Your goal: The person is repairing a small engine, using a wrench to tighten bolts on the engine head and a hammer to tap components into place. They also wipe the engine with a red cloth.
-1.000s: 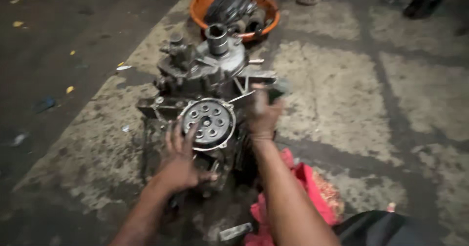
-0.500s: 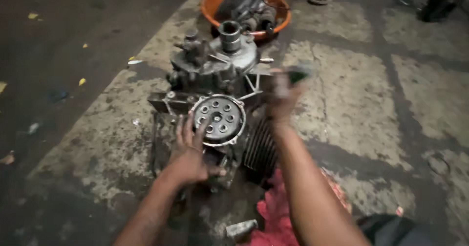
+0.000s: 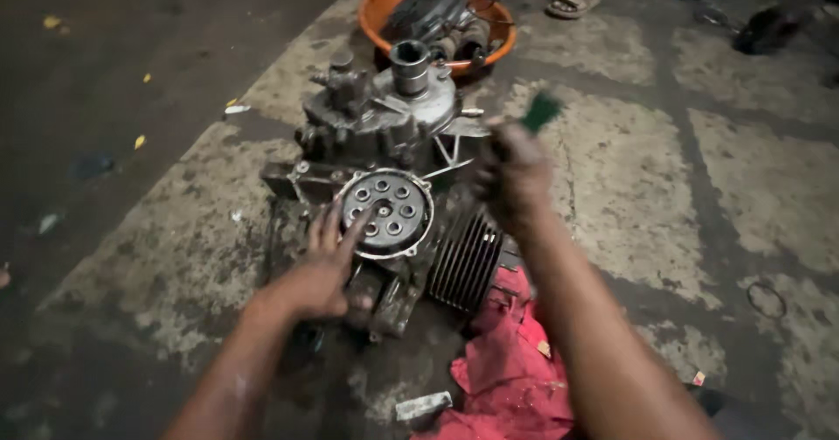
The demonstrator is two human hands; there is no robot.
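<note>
Forearms come in from the bottom edge, both bare and grimy, converging on a small engine (image 3: 384,169) that lies on the stained concrete floor (image 3: 699,187).

The left hand (image 3: 319,274) reaches forward with its wrist low and the palm down. Its fingers (image 3: 336,230) are spread fairly wide and laid flat; the tips touch the lower left rim of the round clutch plate (image 3: 384,213), a metal disc ringed with small holes on the engine's near face. The hand grips nothing, it only presses or rests there.

The right hand (image 3: 511,178) is raised above the engine's right side, the forearm slanting up from the lower right corner. Its fingers are curled tight into a fist around a tool with a green handle (image 3: 540,110), whose end sticks out past the knuckles toward the far right. The tool's working end is hidden by the hand and blurred, so its kind cannot be told.

Just below the right fist, toward the wrist, sit the dark cooling fins (image 3: 463,261) of the cylinder. Under that forearm a red rag (image 3: 507,370) lies crumpled on the floor, touching the engine's base. Well beyond both sets of fingertips stands an orange basin (image 3: 376,16) holding more metal parts.
</note>
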